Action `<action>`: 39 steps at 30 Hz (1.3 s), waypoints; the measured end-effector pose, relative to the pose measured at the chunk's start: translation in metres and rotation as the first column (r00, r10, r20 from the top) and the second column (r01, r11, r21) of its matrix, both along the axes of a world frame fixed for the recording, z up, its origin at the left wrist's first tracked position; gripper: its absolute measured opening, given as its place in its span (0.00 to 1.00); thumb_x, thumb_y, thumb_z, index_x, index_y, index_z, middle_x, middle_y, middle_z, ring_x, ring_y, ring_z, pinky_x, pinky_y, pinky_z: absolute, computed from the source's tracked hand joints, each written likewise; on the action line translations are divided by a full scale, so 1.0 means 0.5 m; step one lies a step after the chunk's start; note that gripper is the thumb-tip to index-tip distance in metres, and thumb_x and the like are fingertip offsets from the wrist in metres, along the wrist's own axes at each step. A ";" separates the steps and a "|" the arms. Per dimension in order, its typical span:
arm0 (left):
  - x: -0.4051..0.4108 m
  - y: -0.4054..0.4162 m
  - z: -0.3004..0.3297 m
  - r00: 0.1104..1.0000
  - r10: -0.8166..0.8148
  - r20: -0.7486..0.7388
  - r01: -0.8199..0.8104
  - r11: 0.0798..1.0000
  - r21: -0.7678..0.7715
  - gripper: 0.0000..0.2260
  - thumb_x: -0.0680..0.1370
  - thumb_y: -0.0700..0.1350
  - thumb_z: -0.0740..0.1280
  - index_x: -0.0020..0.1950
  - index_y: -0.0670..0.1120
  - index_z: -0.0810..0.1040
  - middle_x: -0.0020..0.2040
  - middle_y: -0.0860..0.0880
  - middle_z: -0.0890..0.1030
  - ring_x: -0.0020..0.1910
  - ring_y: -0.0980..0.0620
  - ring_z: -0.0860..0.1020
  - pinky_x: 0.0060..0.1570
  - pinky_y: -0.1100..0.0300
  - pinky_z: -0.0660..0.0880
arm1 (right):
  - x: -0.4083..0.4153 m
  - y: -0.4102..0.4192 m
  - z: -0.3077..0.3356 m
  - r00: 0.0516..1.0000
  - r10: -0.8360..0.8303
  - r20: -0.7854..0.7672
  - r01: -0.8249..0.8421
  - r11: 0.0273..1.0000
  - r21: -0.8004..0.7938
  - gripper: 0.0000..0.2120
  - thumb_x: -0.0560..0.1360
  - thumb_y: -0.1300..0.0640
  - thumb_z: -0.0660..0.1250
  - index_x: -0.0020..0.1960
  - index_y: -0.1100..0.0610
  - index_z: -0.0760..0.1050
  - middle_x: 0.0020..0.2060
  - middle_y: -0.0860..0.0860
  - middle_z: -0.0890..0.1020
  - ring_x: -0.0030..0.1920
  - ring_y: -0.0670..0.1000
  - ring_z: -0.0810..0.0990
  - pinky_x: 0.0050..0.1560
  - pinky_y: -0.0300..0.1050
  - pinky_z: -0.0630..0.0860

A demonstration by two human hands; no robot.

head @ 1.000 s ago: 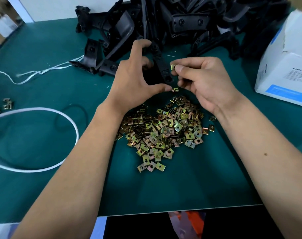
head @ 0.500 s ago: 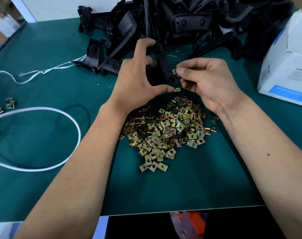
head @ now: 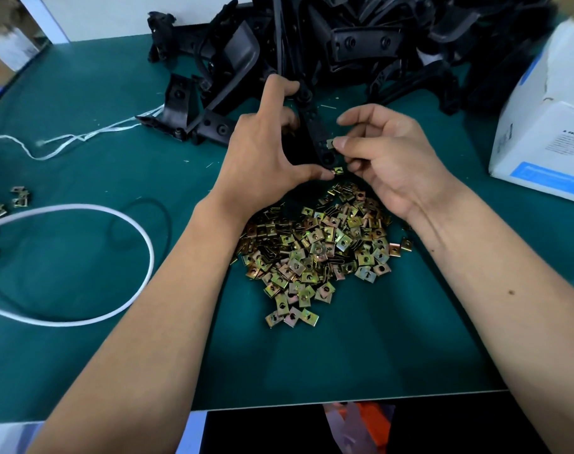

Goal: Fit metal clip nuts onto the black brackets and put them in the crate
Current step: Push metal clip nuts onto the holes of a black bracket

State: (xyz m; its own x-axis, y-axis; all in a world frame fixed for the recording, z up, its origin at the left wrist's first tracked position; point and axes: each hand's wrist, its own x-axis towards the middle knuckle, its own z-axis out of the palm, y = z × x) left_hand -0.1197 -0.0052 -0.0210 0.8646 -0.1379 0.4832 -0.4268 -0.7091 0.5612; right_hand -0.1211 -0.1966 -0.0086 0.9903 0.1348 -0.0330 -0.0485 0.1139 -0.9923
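In the head view, the left hand (head: pixel 262 158) gripped a black bracket (head: pixel 313 132) just beyond the heap of clip nuts (head: pixel 315 253) on the table (head: pixel 82 93), while the right hand (head: pixel 387 158) pinched one clip nut (head: pixel 330 144) against the bracket's edge. Another nut (head: pixel 338 171) already sat at its lower tip. Beyond it, the bracket pile (head: pixel 361 44) looked largely unfitted; no crate was in view.

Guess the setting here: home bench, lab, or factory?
Likely a factory assembly bench: a heap of identical clip nuts on a green mat, and a bulk pile of black brackets behind the hands.
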 end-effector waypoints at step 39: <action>0.002 0.023 0.004 0.995 0.064 -0.078 -0.063 0.998 0.016 0.46 0.62 0.64 0.82 0.70 0.45 0.65 0.45 0.55 0.83 0.49 0.55 0.81 0.53 0.54 0.78 | 0.029 -0.041 -0.010 0.945 0.118 0.305 0.059 0.856 -0.513 0.06 0.78 0.64 0.71 0.47 0.54 0.78 0.37 0.51 0.86 0.34 0.42 0.80 0.39 0.39 0.74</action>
State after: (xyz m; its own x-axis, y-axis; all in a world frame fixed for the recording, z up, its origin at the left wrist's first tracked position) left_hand -0.1186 0.0063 -0.0190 0.9072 -0.0876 0.4116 -0.3354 -0.7413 0.5814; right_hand -0.1066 -0.2169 -0.0134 0.9545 0.2153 0.2062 0.2797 -0.4074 -0.8694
